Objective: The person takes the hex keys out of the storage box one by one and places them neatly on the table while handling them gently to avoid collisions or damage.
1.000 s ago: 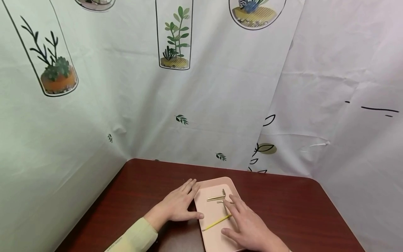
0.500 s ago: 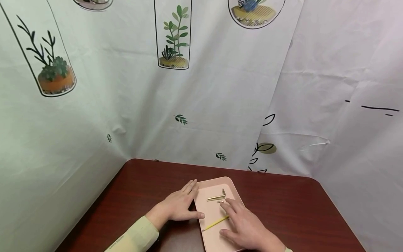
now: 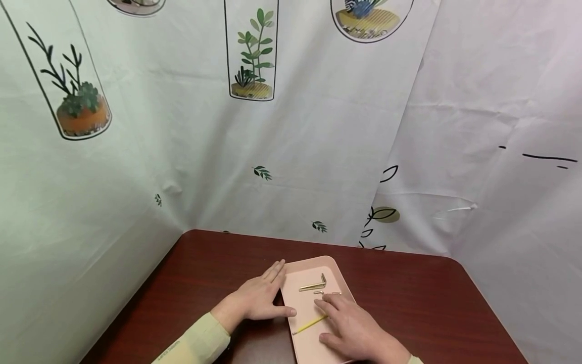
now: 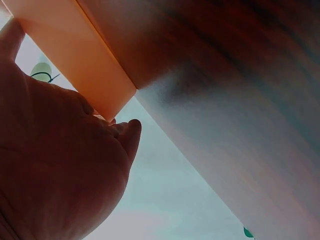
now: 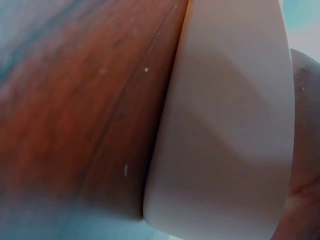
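Note:
A pink tray (image 3: pixel 303 309) lies on the table under my hands. My left hand (image 3: pixel 256 299) rests along its left rim, fingers stretched to the far corner and thumb over the edge; the left wrist view shows this hand (image 4: pixel 65 145) against the tray wall (image 4: pixel 95 60). Over the tray's right side is my right hand (image 3: pixel 354 328), fingers slightly bent. Its fingertips are right at a small L-shaped hex key (image 3: pixel 319 292), partly hidden. They also cover one end of a yellow pencil (image 3: pixel 309 325). Another gold-coloured hex key (image 3: pixel 312 286) lies farther up the tray.
The dark red-brown table (image 3: pixel 409 288) extends on both sides of the tray. White cloth (image 3: pixel 291 136) with printed plants hangs behind and at the sides. The right wrist view shows the tray's outer wall (image 5: pixel 225 125) standing on the wood.
My right hand has shifted slightly toward me, covering more of the pencil; its fingers are drawn back and bent more. Small hex key ends show beyond the fingers. My left hand stays at the rim.

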Action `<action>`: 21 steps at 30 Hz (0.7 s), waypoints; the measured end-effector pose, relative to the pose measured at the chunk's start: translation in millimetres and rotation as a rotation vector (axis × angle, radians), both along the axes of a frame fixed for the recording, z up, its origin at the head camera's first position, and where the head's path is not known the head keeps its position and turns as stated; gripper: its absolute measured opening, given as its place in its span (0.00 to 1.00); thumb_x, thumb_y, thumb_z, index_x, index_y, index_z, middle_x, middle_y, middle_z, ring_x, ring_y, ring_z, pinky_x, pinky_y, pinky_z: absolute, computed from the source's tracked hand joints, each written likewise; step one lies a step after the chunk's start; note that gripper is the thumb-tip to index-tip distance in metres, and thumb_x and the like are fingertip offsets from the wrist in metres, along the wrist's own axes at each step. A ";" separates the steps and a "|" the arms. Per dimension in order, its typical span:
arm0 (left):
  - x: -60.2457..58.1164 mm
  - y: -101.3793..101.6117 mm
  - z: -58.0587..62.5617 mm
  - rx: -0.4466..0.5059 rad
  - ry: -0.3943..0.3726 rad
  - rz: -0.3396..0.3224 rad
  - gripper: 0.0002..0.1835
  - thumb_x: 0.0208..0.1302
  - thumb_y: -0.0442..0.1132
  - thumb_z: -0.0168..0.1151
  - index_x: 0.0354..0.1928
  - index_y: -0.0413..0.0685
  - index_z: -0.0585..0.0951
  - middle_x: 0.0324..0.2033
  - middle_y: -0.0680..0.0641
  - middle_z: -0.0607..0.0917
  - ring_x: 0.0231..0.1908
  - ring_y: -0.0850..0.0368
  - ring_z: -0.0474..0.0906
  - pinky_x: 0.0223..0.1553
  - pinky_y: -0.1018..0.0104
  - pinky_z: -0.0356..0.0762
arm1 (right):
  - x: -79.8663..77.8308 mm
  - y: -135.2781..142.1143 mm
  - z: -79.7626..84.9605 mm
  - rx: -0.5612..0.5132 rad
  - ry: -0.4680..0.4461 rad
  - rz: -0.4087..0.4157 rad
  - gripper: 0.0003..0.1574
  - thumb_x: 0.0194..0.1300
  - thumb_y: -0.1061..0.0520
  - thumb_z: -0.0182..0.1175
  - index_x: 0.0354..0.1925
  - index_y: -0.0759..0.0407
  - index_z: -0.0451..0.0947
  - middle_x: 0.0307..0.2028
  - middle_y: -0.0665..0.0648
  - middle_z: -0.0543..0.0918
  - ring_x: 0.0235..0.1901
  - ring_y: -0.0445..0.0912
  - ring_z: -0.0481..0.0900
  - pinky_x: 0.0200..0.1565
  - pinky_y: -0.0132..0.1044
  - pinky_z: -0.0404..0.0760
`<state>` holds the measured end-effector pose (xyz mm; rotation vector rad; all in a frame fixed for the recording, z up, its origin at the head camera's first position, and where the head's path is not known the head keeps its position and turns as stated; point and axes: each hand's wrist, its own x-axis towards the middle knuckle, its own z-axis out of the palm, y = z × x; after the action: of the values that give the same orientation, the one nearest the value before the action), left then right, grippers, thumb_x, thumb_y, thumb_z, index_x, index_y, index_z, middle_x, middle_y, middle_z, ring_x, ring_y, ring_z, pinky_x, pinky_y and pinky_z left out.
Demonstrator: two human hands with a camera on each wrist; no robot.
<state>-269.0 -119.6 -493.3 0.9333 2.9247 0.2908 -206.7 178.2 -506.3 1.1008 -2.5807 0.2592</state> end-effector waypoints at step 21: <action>-1.7 1.3 -0.7 -0.001 -0.023 0.016 0.65 0.58 0.84 0.46 0.82 0.43 0.46 0.82 0.43 0.44 0.80 0.50 0.42 0.67 0.51 0.68 | -11.3 -6.1 -3.5 0.009 0.116 0.104 0.15 0.62 0.53 0.70 0.49 0.42 0.88 0.42 0.45 0.75 0.40 0.41 0.72 0.42 0.40 0.77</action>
<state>-270.7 -118.3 -494.0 0.9005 2.9123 0.2985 -218.0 172.1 -509.9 1.2177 -2.4298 0.2022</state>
